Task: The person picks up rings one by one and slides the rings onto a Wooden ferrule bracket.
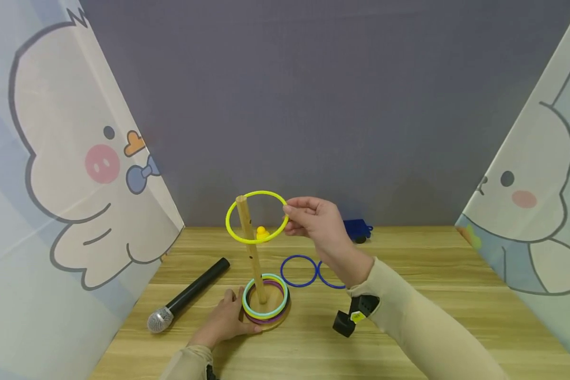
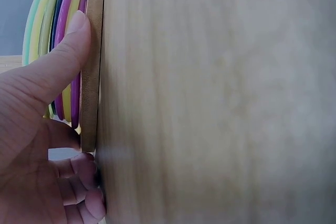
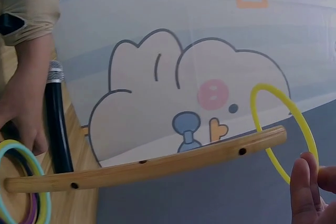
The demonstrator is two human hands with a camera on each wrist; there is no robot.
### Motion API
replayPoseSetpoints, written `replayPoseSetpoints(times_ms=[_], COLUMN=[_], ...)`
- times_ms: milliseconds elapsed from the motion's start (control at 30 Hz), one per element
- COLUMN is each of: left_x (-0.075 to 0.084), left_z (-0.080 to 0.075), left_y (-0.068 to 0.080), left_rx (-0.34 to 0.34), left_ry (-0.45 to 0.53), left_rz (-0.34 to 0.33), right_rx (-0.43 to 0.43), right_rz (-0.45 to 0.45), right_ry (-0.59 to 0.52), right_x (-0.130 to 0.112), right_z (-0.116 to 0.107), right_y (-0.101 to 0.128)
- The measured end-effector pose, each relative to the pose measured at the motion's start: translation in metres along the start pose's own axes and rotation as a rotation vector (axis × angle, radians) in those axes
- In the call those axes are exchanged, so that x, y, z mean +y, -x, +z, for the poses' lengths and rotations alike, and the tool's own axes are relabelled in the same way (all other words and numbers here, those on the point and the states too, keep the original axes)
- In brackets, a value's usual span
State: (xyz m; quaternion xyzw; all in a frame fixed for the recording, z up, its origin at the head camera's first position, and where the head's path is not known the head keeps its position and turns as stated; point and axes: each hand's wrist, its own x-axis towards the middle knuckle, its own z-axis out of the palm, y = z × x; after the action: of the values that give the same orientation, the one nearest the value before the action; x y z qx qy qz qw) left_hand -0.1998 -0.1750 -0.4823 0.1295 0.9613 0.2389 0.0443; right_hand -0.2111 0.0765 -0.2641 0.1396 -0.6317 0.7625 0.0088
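Note:
A yellow ring (image 1: 264, 192) is pinched between the thumb and fingers of my right hand (image 1: 320, 224). It encircles the upper end of the upright wooden post (image 1: 254, 258), whose tip pokes through it in the right wrist view. My left hand (image 1: 225, 319) holds the edge of the stand's round wooden base (image 2: 92, 77), thumb along the near side and fingers curled low at the left. Stacked around the post's foot are several rings, with a light blue ring (image 1: 245, 303) on top and yellow, dark and purple ones (image 2: 63, 14) under it.
Left of the stand lies a microphone (image 1: 197, 287), black with a silver head. Two blue rings (image 1: 298, 256) lie behind and right. A yellow toy duck (image 1: 262, 231) and a dark blue toy (image 1: 356, 229) sit at the back. Cartoon-printed panels (image 1: 66, 184) flank the table (image 1: 437, 327).

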Motion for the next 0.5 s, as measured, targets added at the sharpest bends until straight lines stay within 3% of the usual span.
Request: replayPoseSetpoints(times_ms=[233, 500], left_x=[0.000, -0.001], left_z=[-0.001, 0.001], left_y=[0.001, -0.001], left_rx=[0.001, 0.001], left_ry=[0.002, 0.007], left_rz=[-0.001, 0.004], right_rx=[0.002, 0.019], right_rz=[0.076, 0.170], right_ry=[0.052, 0.068], right_x=[0.024, 0.067], right_z=[-0.004, -0.012], right_y=[0.004, 0.009])
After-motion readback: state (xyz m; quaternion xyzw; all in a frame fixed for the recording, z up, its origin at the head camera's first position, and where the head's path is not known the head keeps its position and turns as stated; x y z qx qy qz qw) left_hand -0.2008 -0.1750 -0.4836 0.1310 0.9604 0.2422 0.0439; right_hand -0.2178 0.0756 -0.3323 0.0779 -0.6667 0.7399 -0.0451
